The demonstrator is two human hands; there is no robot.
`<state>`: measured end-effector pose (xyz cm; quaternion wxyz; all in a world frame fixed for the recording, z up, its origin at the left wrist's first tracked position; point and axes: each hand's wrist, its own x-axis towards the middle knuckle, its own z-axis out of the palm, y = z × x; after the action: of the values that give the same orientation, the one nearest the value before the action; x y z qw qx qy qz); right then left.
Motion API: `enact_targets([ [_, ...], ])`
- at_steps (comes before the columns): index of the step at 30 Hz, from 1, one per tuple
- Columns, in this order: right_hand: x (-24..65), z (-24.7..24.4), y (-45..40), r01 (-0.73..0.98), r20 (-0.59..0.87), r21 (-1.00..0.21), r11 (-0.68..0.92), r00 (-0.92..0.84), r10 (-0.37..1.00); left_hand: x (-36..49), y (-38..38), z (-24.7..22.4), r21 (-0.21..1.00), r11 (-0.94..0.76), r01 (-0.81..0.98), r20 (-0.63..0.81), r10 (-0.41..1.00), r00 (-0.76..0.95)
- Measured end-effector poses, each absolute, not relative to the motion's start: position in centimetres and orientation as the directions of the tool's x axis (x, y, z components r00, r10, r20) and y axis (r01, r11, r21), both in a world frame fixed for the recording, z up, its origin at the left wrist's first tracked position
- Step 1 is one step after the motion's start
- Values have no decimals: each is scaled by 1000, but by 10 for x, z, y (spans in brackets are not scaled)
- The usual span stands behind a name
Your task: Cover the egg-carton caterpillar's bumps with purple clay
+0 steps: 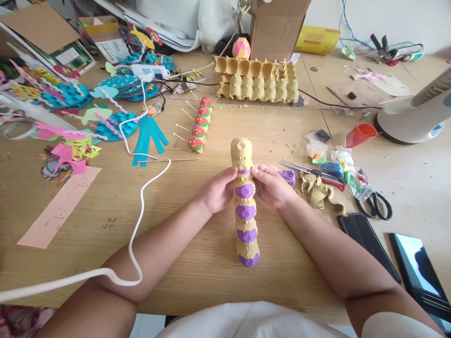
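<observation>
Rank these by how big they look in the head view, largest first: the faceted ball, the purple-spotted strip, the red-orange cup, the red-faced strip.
1. Purple-spotted strip
2. Red-faced strip
3. Red-orange cup
4. Faceted ball

The ball sits farthest back, so its true rank is unsure.

Black phone (368, 244) (flat), cardboard box (277, 29)
</observation>
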<state>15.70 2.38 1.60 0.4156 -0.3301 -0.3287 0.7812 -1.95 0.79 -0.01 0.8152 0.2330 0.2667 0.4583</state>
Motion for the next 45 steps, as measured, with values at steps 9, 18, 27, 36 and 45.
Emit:
enact_targets([
  [9,155,21,22,-392,-270,-797,-459,-449,852,-16,8,2,678,438,-590,-205,884,420],
  [18,148,17,20,-410,-286,-803,-433,-373,883,-14,6,5,732,361,-578,-154,914,375],
  [27,144,18,16,-380,-264,-839,-389,-342,902,-8,1,9,726,358,-588,-207,928,310],
  [36,144,18,16,-403,-243,-831,-384,-358,902,-7,1,7,745,312,-589,-190,946,262],
  [45,144,16,17,-410,-238,-828,-382,-359,902,-8,-3,6,724,296,-623,-188,954,235],
])
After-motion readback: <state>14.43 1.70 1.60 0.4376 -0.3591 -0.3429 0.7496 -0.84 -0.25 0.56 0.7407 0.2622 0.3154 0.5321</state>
